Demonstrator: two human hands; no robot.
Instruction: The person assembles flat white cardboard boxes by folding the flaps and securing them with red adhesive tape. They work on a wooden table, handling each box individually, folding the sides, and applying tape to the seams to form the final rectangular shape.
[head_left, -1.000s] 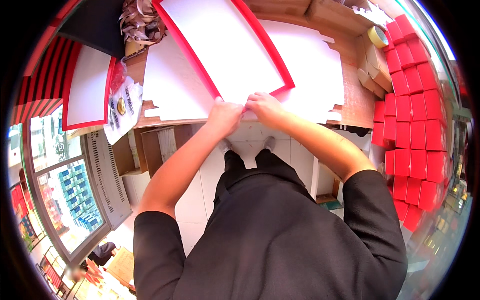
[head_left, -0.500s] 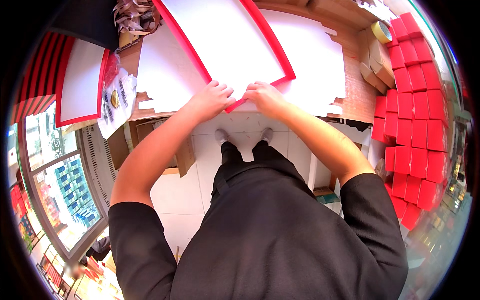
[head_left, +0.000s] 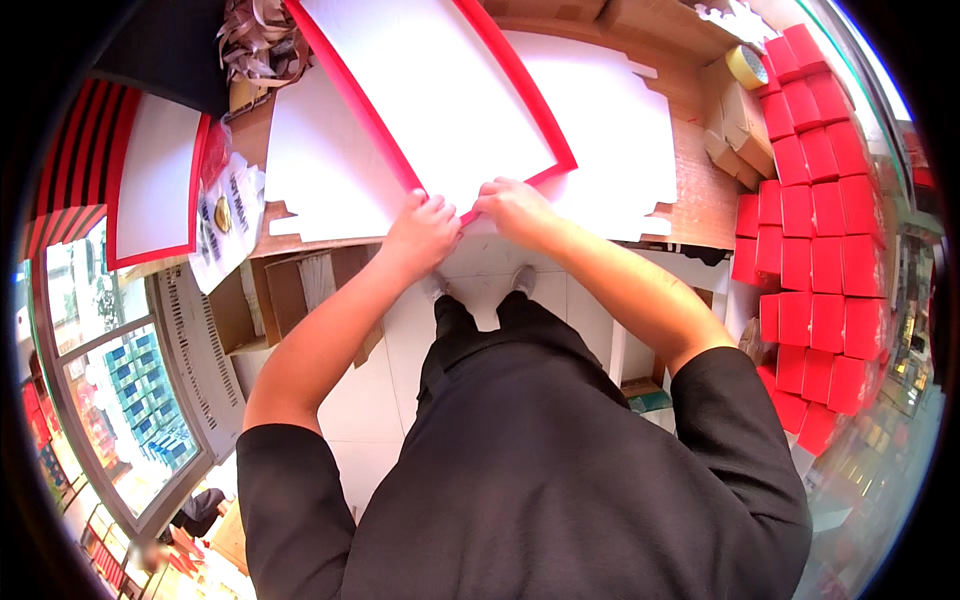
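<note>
A long white panel with raised red edges (head_left: 430, 90), like a shallow box lid, lies slantwise on the table, its far end out of view. My left hand (head_left: 424, 235) is closed at its near left corner, fingers curled on the red edge. Close beside it, my right hand (head_left: 513, 208) pinches the near red edge between thumb and fingers. The fingertips hide part of that edge and corner. Beneath the panel spreads a flat white cardboard sheet (head_left: 625, 140) with notched tabs.
Red boxes (head_left: 810, 210) are stacked along the right side. Near them are brown cardboard boxes (head_left: 745, 125) and a tape roll (head_left: 747, 67). To the left lie another red-edged white panel (head_left: 155, 175), a printed plastic bag (head_left: 232, 215) and a heap of ribbon strips (head_left: 262, 45).
The red-edged panel appears slightly further left and nearer. My hands have come a little closer together, the left one lower in view. Both remain at the near edge.
</note>
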